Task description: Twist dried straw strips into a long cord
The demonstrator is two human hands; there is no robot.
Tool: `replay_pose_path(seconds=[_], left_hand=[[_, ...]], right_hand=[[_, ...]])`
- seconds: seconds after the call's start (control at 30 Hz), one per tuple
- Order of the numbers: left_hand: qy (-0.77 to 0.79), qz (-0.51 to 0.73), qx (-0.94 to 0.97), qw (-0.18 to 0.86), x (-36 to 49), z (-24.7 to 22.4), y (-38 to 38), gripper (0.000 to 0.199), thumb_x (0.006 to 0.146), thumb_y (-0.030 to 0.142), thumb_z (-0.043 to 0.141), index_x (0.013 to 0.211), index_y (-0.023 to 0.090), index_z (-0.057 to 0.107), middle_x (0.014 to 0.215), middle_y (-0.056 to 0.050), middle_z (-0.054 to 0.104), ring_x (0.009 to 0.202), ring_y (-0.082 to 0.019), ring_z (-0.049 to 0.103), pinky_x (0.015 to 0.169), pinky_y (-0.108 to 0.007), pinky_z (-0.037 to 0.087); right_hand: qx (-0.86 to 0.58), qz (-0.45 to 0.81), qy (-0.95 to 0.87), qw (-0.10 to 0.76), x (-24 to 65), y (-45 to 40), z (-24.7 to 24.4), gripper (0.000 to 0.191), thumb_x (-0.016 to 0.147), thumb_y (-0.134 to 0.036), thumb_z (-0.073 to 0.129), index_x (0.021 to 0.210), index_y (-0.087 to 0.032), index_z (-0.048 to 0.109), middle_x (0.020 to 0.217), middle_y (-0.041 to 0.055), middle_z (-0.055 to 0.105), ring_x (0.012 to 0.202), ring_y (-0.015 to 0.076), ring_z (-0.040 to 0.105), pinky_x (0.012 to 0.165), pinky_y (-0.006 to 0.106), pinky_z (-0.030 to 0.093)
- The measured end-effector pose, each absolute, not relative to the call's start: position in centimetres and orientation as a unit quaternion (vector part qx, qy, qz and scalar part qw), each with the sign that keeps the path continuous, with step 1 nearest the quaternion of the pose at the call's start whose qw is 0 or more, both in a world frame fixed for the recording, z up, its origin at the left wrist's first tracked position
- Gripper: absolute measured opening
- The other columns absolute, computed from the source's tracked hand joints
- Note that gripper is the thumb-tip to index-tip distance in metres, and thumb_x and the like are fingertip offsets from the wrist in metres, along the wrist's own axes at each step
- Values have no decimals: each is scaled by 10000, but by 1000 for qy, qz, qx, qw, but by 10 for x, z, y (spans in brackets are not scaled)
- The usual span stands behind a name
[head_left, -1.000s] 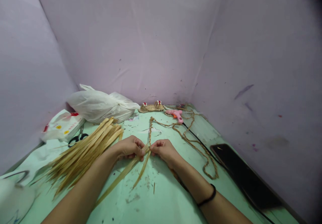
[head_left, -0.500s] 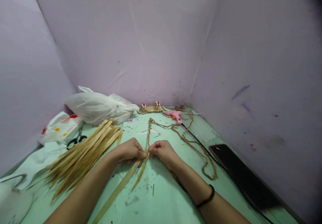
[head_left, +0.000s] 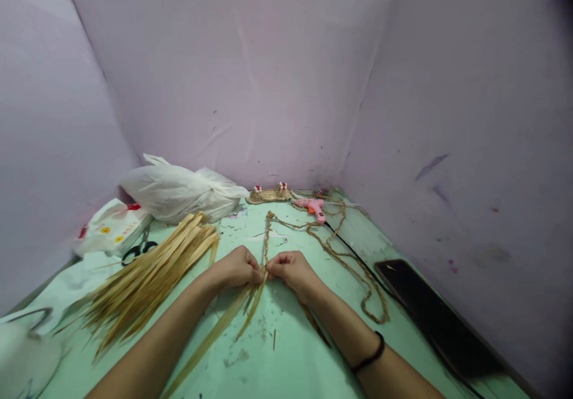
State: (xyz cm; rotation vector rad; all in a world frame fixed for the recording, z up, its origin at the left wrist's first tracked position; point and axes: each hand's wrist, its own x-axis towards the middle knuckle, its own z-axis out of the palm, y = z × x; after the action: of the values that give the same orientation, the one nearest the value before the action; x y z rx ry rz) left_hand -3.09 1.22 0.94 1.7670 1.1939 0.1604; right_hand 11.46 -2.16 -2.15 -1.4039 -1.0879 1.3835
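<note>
Green tabletop [head_left: 295,357], left hand [head_left: 243,267], right hand [head_left: 292,269], grip seemingly clamped on braid [head_left: 267,238], dry strips [head_left: 156,285] beside scissors [head_left: 151,245], glue gun [head_left: 316,208] beyond

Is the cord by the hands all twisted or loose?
Partly loose: the cord is twisted, but the strips below the left hand trail separately.

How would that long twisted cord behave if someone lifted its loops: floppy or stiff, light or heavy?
The twisted cord would probably flop, since it lies in loose, winding curves. It is likely light, being thin and seemingly made of dry strips like those in the bundle. It might snag on the black cable, which runs among its loops.
</note>
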Motion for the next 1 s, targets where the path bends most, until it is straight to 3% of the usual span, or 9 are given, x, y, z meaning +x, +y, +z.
replay_pose_path(seconds=[0.37,0.57,0.73,1.0], left_hand=[[555,105,648,511,-23,20,6,73,473,98,454,420,137,485,301,55,351,307,-57,280,347,-193,207],[576,128,573,569,-17,21,2,93,520,97,546,597,140,514,319,37,458,318,-102,415,368,-205,348],[567,156,540,602,-17,20,2,131,575,32,482,671,116,515,425,-29,574,388,-127,521,458,-248,452],[585,181,530,587,-13,18,4,164,565,-2,461,664,127,484,397,-16,553,364,-127,507,395,-226,418]], right_hand=[[-564,543,-456,424,114,-20,-27,62,551,-143,537,535,-115,590,461,-11,563,410,52,329,426,195,225],[-561,557,-444,422,115,-21,-23,53,552,-130,530,524,-120,574,435,-25,538,389,44,301,415,193,211],[-554,564,-438,428,115,-21,-23,45,550,-138,541,524,-118,572,457,-19,550,386,43,312,408,199,200],[-556,572,-431,422,115,-22,-20,46,566,-138,542,530,-121,564,397,-46,475,354,33,273,384,202,166]])
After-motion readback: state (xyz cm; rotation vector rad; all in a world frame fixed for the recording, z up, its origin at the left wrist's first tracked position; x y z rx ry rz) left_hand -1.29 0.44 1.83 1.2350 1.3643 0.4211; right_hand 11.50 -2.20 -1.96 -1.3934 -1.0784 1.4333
